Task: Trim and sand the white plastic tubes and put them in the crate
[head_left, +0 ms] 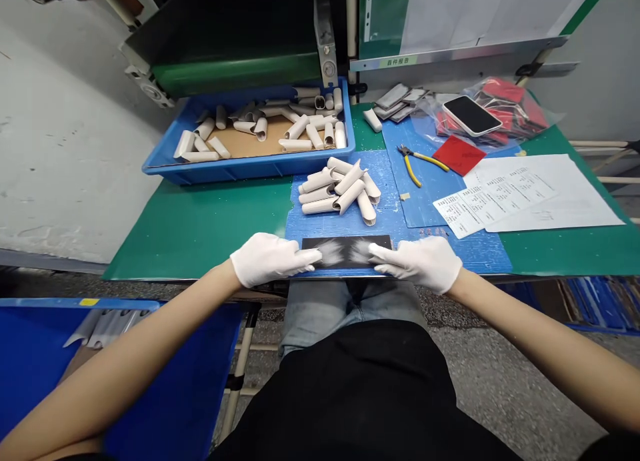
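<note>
Though past the sheet (346, 253), rolled tubes (349, 178)

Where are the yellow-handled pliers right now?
In the head view, the yellow-handled pliers lie right of centre on the blue mat, just left of the red square and beside the printed sheets.

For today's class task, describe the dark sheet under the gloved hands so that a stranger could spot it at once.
On the green workbench, find the blue mat at the front. At the mat's near edge lies a black rectangular sheet, touched by the white-gloved left hand and right hand. Unlike the pale rolled tubes beyond it, it is flat, with feathery pale streaks.
</note>
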`<state>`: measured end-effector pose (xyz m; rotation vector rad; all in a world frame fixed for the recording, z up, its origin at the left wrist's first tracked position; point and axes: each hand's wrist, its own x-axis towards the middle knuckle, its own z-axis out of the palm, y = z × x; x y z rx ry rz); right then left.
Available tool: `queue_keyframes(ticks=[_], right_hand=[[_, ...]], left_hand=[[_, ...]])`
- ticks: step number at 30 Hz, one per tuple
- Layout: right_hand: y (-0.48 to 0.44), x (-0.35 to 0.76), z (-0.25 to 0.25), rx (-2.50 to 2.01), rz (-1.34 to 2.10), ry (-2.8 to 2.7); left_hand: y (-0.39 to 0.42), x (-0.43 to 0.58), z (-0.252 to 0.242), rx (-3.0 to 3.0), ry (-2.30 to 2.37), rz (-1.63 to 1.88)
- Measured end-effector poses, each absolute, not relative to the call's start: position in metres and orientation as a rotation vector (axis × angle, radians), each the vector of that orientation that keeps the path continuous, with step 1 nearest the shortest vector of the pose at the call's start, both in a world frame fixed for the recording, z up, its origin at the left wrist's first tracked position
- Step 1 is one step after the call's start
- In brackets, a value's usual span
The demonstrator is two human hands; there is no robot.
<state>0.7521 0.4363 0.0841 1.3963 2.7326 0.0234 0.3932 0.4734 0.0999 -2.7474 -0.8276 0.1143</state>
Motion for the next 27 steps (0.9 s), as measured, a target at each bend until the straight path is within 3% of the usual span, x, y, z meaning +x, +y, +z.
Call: queue_keyframes(ticks=[6,19,27], right_hand=[[0.444,0.748,0.085,1.237,0.04,2.79],[0.445,0.739,0.093,1.225,0.004,2.791],[0.446,0.74,0.087,1.269,0.047,2.807]], left_hand=[[0.49,0.413,0.093,-2.811,-0.602,0.099],[0.49,0.419,0.107,-2.836,-0.607,0.305],[0.489,0.417,0.105,-2.891,-0.646,0.179]])
